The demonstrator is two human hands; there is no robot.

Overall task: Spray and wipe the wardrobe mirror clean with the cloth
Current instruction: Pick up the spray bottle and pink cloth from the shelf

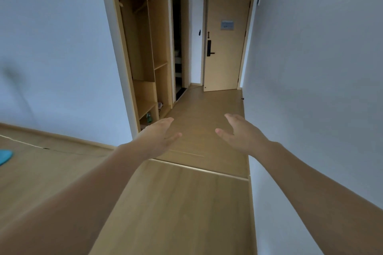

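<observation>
While the fingers (175, 136) of both hands lie straight and apart, holding nothing, the left hand (160, 137) and right hand (241, 133) reach forward side by side above the floor (176, 203), palms turned toward each other.

Just past the left hand in this view, low in the open wardrobe (145, 47), a green bottle (148, 118) stands on a bottom shelf. It may be the sprayer, though it is too small to be sure. If so, it should be light, stiff plastic, best taken round the neck with one finger free for the trigger.

At the far left edge a blue shape (4, 157) lies on the floor, well apart from both hands. It could be the cloth, but I cannot tell. A cloth would be soft, limp and nearly weightless, so gathering it in the middle would make a pad for wiping.

No mirror can be made out from here. Its glass would be hard, fragile and slick once wet, calling for even, moderate pressure. A closed door (226, 41) ends the hallway.
</observation>
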